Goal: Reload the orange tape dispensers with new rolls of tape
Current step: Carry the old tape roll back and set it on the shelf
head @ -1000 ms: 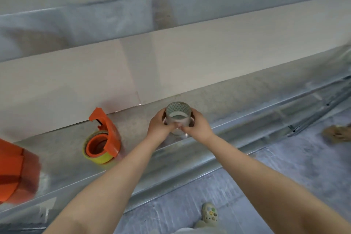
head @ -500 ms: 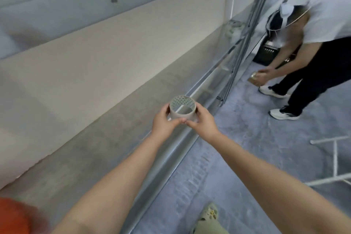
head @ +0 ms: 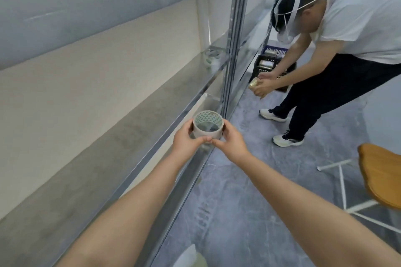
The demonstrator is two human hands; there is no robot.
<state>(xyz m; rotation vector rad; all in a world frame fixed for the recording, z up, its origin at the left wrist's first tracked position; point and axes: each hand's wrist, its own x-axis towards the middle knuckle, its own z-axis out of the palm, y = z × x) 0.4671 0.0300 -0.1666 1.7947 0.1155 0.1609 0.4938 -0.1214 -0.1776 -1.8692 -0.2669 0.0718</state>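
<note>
Nearer now, another person (head: 347, 28) bends far right; left hand (head: 186, 139) and right hand (head: 231, 142) clasp the tape roll (head: 207, 131).

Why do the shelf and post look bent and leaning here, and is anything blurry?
Head view: the wide-angle lens bows the shelf edge, leans the post and stretches the forearms near the bottom. Head view: the light is soft and even, with a dull sheen on the metal. Head view: the roll between the left hand and right hand is fairly sharp, while the far items are blurred.
</note>
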